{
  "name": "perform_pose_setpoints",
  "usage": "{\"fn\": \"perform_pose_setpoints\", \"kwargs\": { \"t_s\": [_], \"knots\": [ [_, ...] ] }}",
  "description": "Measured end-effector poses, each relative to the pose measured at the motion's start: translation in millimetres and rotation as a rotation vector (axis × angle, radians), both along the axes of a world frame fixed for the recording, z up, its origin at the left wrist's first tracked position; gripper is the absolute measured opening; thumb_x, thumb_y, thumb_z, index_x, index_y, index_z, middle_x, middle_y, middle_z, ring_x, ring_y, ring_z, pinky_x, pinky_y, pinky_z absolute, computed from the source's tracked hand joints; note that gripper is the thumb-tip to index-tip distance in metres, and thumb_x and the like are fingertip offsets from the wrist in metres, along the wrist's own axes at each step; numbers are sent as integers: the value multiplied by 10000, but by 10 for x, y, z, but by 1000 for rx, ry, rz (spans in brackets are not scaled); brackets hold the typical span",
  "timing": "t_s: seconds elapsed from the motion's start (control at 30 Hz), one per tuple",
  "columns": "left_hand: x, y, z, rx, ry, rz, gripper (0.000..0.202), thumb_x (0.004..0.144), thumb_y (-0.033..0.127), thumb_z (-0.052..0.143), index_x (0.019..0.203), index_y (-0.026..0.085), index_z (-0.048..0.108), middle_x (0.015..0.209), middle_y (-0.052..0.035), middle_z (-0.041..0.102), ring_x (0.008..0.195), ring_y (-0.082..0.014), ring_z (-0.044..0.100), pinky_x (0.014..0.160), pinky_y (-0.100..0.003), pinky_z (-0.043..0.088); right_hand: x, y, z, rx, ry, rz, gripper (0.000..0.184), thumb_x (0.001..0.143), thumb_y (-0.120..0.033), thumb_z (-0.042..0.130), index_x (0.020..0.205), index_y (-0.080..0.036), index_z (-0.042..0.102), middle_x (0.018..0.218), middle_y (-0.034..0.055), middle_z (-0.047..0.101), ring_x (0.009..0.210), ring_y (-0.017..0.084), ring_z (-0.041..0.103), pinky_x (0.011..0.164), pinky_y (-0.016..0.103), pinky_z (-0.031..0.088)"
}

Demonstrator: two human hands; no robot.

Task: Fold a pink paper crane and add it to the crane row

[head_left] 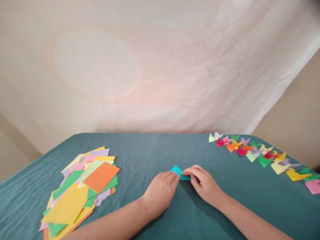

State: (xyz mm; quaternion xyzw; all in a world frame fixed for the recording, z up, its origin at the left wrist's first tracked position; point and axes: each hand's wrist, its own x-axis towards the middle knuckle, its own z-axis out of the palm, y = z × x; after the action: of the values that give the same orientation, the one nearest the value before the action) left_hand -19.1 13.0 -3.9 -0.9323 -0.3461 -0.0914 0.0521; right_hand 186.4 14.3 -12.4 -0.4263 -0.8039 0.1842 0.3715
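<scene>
A small folded piece of cyan paper (178, 171) lies on the teal tablecloth (155, 150) near the middle of the table. My left hand (161, 190) rests palm down with its fingertips pressed on the paper's left edge. My right hand (202, 181) comes in from the right, its fingers curled and pinching the paper's right side. Part of the paper is hidden under both sets of fingers.
A loose pile of coloured paper squares (80, 186), orange and yellow on top, lies at the left. Along the right side runs a row of several small folded paper figures (260, 155) in many colours. A pale sheet (150, 66) hangs behind the table.
</scene>
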Motion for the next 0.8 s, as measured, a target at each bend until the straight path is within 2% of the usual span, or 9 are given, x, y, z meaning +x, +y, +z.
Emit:
{"fn": "perform_pose_setpoints", "kwargs": {
  "t_s": [0.57,0.8],
  "knots": [
    [-4,-2,-16,-1,14,-1,362,880,130,377,1237,130,433,1235,-90,524,1101,-221,498,910,-370,418,-4,4,-1,2,4,-11,300,804,-37,381,940,-195,597,890,46,617,858,151,578,790,301,481],
    [-6,-6,-26,7,11,-3,360,881,134,373,1235,139,439,1224,-95,531,1093,-221,505,902,-359,422,-7,4,9,2,-13,-15,330,806,-36,376,976,-204,604,899,46,615,861,152,580,795,303,482]
  ]
}}
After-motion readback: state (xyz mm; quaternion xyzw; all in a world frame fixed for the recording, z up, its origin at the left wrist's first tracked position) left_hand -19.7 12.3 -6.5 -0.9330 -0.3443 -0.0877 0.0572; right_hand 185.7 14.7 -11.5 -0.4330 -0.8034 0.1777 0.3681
